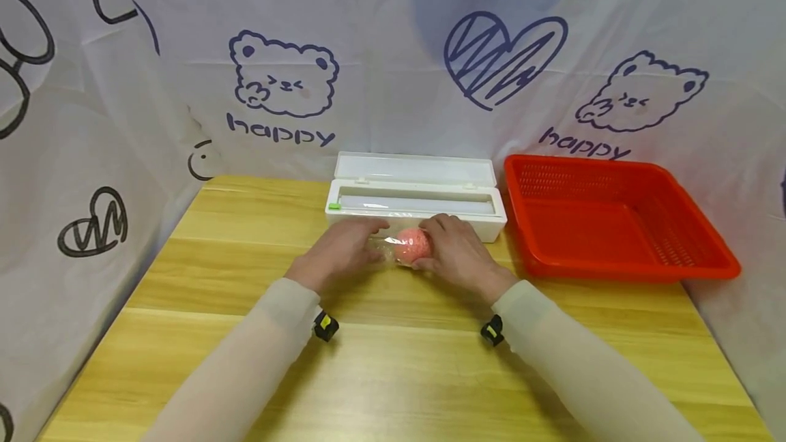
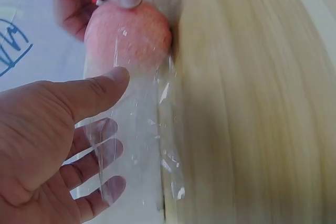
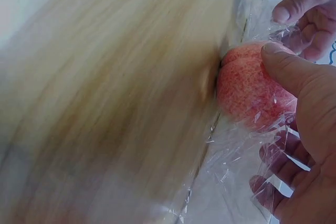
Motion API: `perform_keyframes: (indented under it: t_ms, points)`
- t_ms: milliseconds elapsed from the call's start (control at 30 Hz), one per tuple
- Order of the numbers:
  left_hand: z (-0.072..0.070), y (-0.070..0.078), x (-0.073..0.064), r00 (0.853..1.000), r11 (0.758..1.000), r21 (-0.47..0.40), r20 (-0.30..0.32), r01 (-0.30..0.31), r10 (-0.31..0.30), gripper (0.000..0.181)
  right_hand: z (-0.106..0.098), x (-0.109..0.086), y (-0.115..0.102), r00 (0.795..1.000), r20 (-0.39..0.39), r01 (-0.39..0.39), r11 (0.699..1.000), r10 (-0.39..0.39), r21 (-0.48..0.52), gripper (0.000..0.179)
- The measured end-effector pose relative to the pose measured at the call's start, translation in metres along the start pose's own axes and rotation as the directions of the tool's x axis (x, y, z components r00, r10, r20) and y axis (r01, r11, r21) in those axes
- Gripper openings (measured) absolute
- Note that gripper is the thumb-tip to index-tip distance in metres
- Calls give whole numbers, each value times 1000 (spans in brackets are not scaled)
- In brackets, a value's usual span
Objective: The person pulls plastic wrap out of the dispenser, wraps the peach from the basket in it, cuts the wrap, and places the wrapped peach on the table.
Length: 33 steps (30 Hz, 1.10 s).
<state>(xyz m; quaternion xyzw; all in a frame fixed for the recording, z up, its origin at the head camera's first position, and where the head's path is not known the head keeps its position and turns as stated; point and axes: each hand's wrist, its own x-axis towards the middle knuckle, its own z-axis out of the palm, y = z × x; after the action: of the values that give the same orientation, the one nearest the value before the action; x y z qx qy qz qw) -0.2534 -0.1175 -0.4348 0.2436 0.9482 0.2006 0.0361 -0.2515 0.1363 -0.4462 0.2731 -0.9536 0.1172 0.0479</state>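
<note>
A pink, speckled peach [image 1: 413, 245] with a crease down its side is covered in clear cling film [image 2: 139, 129]. The right hand [image 1: 457, 251] holds the peach, its thumb laid on the fruit in the right wrist view and its other fingers behind the film. To the left of the peach, the left hand [image 1: 344, 249] is at the loose end of the film. Its thumb and fingers are spread apart there, three fingertips showing through the film in the left wrist view. Just behind both hands stands a white cling film dispenser [image 1: 491, 227], lid up.
The dispenser contains a white roll [image 1: 417, 205], with a small green piece [image 1: 334, 207] at its left end. A red plastic basket [image 1: 620, 271] stands to the right on the wooden table [image 1: 393, 380]. A white printed cloth [image 1: 393, 87] hangs behind and at both sides.
</note>
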Motion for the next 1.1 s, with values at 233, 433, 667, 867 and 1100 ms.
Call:
perform_keyframes:
  t_ms: [233, 433, 667, 867, 1100]
  points:
    - [-7, -10, -7, 999, 999, -26, -9, 42, -42, 40, -1, 0, 1, 1000, -15, 7, 1000, -7, 24, 64]
    - [-12, -18, -12, 997, 997, -41, -36, 64, -66, 35, -2, 1, -1, 1000, -17, 16, 999, -15, 31, 68]
    - [-19, -34, -24, 992, 989, -90, -29, 121, -125, 36, -4, 4, -6, 999, -15, 34, 998, -33, 44, 72]
    - [-26, -46, -33, 982, 974, -148, -59, 170, -181, 41, -8, 8, -11, 999, -14, 50, 996, -49, 73, 72]
    - [-32, -54, -34, 927, 946, -208, -234, 247, -293, 44, -16, 19, -14, 994, -35, 106, 994, -105, 39, 69]
